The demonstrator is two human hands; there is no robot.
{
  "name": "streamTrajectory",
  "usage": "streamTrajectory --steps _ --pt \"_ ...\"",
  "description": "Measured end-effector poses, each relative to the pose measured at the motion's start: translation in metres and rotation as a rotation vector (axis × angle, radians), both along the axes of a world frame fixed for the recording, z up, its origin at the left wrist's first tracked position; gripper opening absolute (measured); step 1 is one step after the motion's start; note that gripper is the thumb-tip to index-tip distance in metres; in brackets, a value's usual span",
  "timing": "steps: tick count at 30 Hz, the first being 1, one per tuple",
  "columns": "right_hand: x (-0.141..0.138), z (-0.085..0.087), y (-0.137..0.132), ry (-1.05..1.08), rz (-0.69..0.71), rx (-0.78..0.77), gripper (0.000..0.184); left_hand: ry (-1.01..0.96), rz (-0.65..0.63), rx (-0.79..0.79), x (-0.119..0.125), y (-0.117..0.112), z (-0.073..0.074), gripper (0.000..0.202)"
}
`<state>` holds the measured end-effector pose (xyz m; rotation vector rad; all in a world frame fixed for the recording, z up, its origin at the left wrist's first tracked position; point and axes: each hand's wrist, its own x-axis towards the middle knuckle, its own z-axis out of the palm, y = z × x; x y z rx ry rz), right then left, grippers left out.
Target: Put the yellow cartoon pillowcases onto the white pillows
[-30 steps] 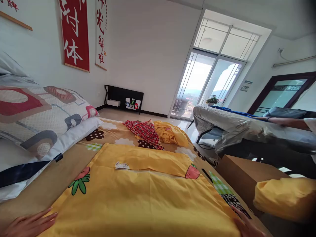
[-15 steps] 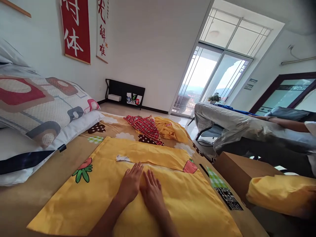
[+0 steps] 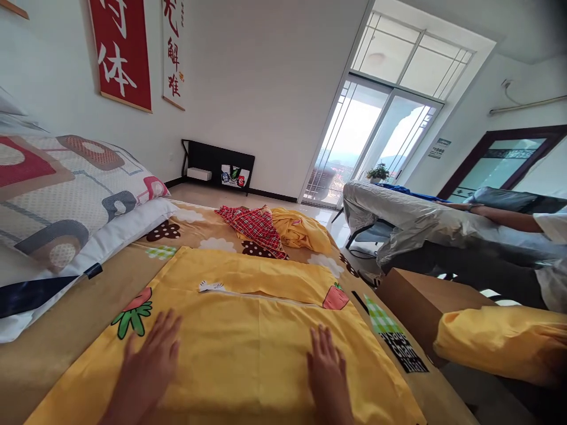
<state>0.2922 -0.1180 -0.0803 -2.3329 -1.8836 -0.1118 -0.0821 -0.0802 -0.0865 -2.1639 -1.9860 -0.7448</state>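
A yellow pillowcase [image 3: 248, 330] with strawberry and carrot prints lies flat on the bed. My left hand [image 3: 148, 366] rests palm down on its left part, fingers stretched out. On the right part my right hand [image 3: 326, 369] lies flat in the same way, fingers apart. Neither hand holds anything.
Patterned pillows [image 3: 66, 200] are stacked at the left. A red checked cloth [image 3: 254, 227] and a crumpled yellow cloth [image 3: 301, 230] lie farther up the bed. A cardboard box [image 3: 425, 301] and a yellow bundle [image 3: 500, 342] stand at the right. Another person's arm [image 3: 500, 215] reaches over a silver-covered item [image 3: 416, 227].
My hands went from the pillowcase's outer edges to its middle, side by side, then slid apart to left and right over the cloth.
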Motion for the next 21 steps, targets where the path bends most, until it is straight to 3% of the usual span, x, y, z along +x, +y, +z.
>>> streamTrajectory --steps 3,5,6,8,11,13,15,16,18,21 --pt "-0.090 0.028 0.041 0.181 0.472 -0.077 0.061 0.103 -0.330 -0.115 0.094 0.042 0.035 0.061" --pt "-0.108 0.036 0.065 0.226 0.549 -0.115 0.059 0.133 -0.433 -0.223 0.124 0.064 0.043 0.058" --pt "-0.101 0.035 0.073 0.229 0.529 -0.146 0.058 0.141 -0.434 -0.283 0.124 0.070 0.042 0.055" --pt "-0.058 0.026 0.078 0.198 0.404 -0.208 0.060 0.155 -0.394 -0.381 0.096 0.075 0.030 0.055" --pt "0.042 0.000 0.059 0.070 0.144 -0.180 0.062 0.171 -0.262 -0.404 0.013 0.064 0.004 0.061" --pt "0.101 -0.016 0.039 -0.033 -0.007 -0.110 0.064 0.181 -0.053 -0.355 -0.041 0.051 -0.010 0.060" --pt "0.134 -0.025 0.024 -0.125 -0.075 -0.015 0.063 0.200 0.113 -0.295 -0.073 0.037 -0.018 0.060" --pt "0.136 -0.027 0.019 -0.148 -0.098 0.009 0.062 0.216 0.170 -0.265 -0.079 0.032 -0.019 0.060" --pt "0.114 -0.025 0.014 -0.114 -0.107 0.004 0.061 0.251 0.224 -0.213 -0.070 0.023 -0.019 0.058" --pt "0.023 -0.023 0.007 0.067 0.074 0.025 0.060 0.244 0.068 -0.177 -0.022 0.013 -0.012 0.051"
